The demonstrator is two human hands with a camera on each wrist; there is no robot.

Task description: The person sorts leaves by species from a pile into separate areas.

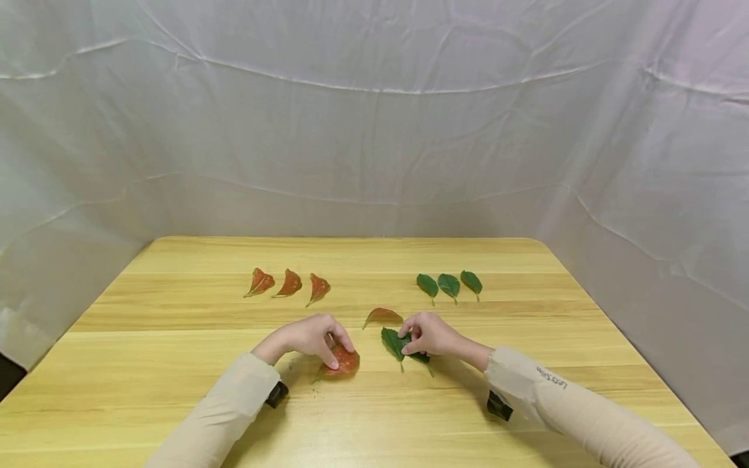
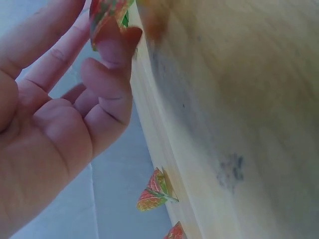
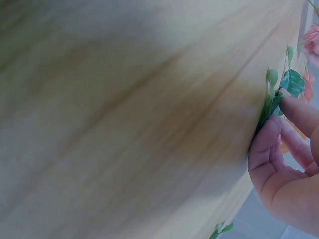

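The left hand (image 1: 316, 338) pinches a red leaf (image 1: 348, 365) between its fingers, the right hand (image 1: 432, 335) likewise a green leaf (image 3: 274, 103); probably because anything so thin offers only edges.

We see a bench (image 1: 175, 325) of pale yellow wood, and its grain is streaked. On it lies a lone red leaf (image 1: 383, 316). Farther than this leaf, to its left, we find three red leaves (image 1: 288, 283) in one row; farther, to its right, three green leaves (image 1: 448, 285). Just on its near side lies another green leaf (image 1: 392, 341). To its near left, we notice small dark specks (image 1: 316, 392).
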